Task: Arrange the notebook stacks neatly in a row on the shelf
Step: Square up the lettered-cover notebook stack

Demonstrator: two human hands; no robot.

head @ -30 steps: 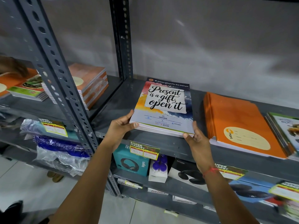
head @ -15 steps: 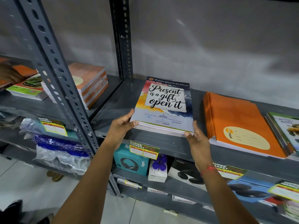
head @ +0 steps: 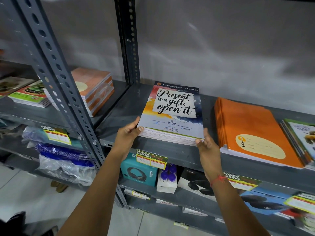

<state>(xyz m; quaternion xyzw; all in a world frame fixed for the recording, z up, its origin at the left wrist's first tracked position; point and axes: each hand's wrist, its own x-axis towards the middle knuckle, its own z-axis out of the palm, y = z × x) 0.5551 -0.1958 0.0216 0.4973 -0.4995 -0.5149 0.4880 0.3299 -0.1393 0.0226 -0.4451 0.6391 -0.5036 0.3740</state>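
A stack of notebooks with a "Present is a gift, open it" cover (head: 172, 113) lies flat on the grey metal shelf (head: 122, 109). My left hand (head: 127, 135) grips its near left corner, thumb on the edge. My right hand (head: 208, 149) presses the near right corner, fingers against the side. An orange notebook stack (head: 252, 130) lies to the right, apart from it. A further stack with a picture cover (head: 301, 138) sits at the far right edge.
A slotted upright post (head: 56, 79) divides this bay from the left one, where orange notebooks (head: 95, 89) and green-covered ones (head: 30, 94) lie. Below are boxed headphones (head: 139, 172) and price tags (head: 151, 159). A wall stands behind.
The stack sits slightly further back on the shelf. A person's hand seen at the far left shelf earlier is gone from view.
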